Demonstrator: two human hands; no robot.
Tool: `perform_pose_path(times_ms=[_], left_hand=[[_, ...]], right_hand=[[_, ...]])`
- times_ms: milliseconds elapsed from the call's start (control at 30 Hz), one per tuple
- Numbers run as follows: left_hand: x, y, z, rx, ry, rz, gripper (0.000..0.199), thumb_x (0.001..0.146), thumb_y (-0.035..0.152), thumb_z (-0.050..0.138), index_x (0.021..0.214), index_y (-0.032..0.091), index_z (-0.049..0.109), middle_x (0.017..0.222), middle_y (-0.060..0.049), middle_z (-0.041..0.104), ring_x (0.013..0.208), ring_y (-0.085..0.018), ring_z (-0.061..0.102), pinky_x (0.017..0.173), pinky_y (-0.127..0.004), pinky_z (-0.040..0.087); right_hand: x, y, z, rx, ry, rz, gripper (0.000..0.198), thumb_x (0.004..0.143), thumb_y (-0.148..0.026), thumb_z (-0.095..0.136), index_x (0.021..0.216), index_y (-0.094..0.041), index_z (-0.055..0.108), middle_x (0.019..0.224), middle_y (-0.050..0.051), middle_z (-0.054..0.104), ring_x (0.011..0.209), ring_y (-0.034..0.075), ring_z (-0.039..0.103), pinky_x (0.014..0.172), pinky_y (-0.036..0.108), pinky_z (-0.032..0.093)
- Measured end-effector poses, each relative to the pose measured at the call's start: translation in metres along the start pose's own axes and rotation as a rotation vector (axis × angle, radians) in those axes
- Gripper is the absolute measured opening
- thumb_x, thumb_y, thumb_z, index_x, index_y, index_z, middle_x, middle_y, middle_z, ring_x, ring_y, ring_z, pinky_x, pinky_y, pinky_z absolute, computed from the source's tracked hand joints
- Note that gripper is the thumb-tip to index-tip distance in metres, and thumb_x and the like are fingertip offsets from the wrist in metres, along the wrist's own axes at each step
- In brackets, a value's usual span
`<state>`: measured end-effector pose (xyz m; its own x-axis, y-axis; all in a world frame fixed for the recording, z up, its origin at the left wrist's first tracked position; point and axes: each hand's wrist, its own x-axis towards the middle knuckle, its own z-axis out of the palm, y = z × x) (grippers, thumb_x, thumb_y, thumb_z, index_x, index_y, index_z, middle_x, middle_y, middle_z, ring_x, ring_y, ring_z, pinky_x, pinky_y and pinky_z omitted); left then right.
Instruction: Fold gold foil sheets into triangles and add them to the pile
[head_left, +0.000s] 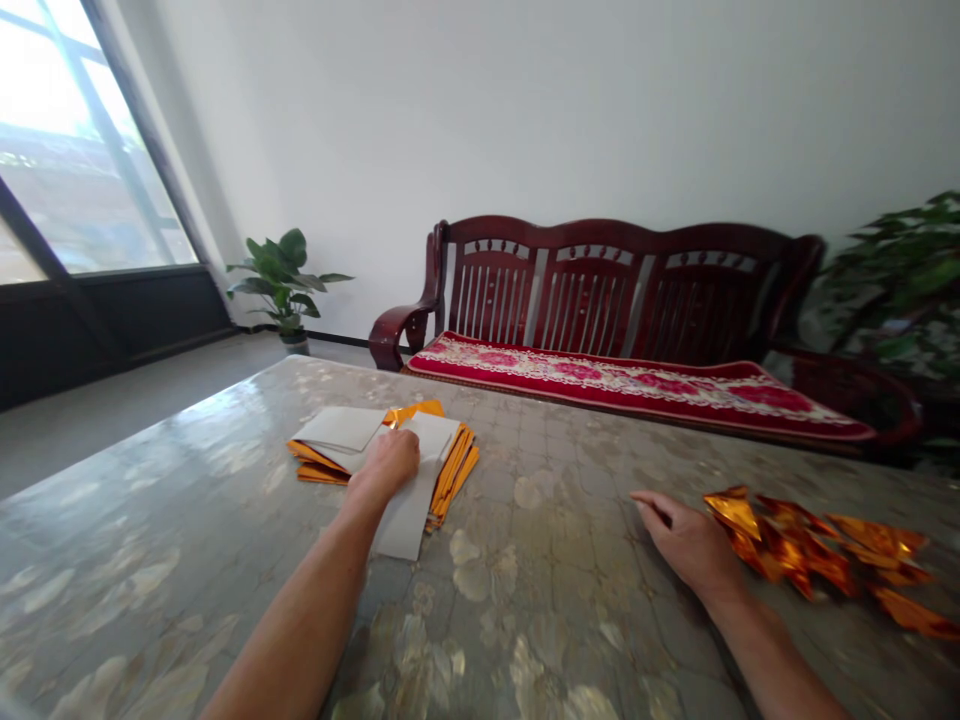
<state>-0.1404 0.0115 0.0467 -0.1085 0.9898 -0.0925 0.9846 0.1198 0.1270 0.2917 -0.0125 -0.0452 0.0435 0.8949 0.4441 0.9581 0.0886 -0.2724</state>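
My left hand (391, 457) is on a pile of gold foil paper (456, 470), sheets with pale backs and shiny orange-gold sides. Its fingers are curled and closed on a sheet (409, 517) whose pale side faces up; the fingertips are partly hidden. Another pale-backed sheet (341, 427) lies at the pile's left. Farther right, my right hand (686, 540) is low over the table with nothing in it, its index finger stretched to the left and a gap by the thumb. Just right of that hand lie several folded gold foil pieces (795, 550).
The table (532, 600) has a glossy, flower-patterned top. Behind its far edge stands a dark red wooden bench (592, 290) with a red floral seat cover (637, 385). Potted plants (281, 275) flank the bench, and a window (82, 150) is at the left.
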Motion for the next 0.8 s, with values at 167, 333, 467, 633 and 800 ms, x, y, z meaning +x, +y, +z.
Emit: perform_pose_path(times_ms=[167, 333, 467, 633, 800], left_hand=[[0.001, 0.003, 0.002, -0.092, 0.025, 0.028, 0.014, 0.07, 0.011, 0.061, 0.077, 0.017, 0.071, 0.085, -0.013, 0.073, 0.087, -0.028, 0.067, 0.074, -0.033, 0.048], [-0.006, 0.041, 0.007, -0.228, 0.085, 0.159, 0.02, 0.068, 0.01, 0.061, 0.084, 0.019, 0.069, 0.087, -0.006, 0.073, 0.087, -0.023, 0.067, 0.072, -0.028, 0.046], [-0.012, 0.087, 0.024, -0.346, 0.081, 0.288, 0.019, 0.071, 0.009, 0.059, 0.085, 0.019, 0.068, 0.083, -0.003, 0.073, 0.081, -0.018, 0.067, 0.069, -0.024, 0.045], [-0.016, 0.113, 0.045, -0.427, 0.107, 0.377, 0.025, 0.079, 0.007, 0.051, 0.094, 0.018, 0.067, 0.089, -0.004, 0.073, 0.084, -0.016, 0.066, 0.073, -0.024, 0.046], [-0.03, 0.094, 0.046, -0.423, 0.132, 0.434, 0.03, 0.081, 0.005, 0.047, 0.1, 0.019, 0.065, 0.098, -0.004, 0.07, 0.095, -0.017, 0.064, 0.085, -0.027, 0.047]], right_hand=[[0.0, -0.002, -0.002, -0.003, 0.0, 0.0, 0.031, 0.085, -0.041, 0.049, 0.098, -0.032, 0.077, 0.086, 0.0, 0.079, 0.077, 0.023, 0.074, 0.063, 0.029, 0.054], [0.0, -0.018, -0.008, 0.099, 0.012, -0.01, 0.029, 0.083, -0.041, 0.051, 0.093, -0.032, 0.077, 0.077, 0.0, 0.078, 0.069, 0.022, 0.073, 0.058, 0.028, 0.053], [-0.006, -0.051, -0.015, 0.294, -0.015, -0.113, 0.029, 0.086, -0.038, 0.051, 0.098, -0.028, 0.075, 0.092, 0.002, 0.078, 0.08, 0.021, 0.072, 0.07, 0.029, 0.056], [-0.023, -0.107, -0.025, 0.391, -0.236, -0.453, 0.023, 0.089, -0.03, 0.054, 0.103, -0.025, 0.072, 0.111, 0.005, 0.072, 0.106, 0.02, 0.065, 0.094, 0.032, 0.05], [-0.028, -0.123, -0.026, 0.279, -0.433, -0.515, 0.041, 0.08, -0.032, 0.066, 0.12, -0.025, 0.067, 0.13, 0.007, 0.064, 0.12, 0.027, 0.057, 0.103, 0.043, 0.044]])
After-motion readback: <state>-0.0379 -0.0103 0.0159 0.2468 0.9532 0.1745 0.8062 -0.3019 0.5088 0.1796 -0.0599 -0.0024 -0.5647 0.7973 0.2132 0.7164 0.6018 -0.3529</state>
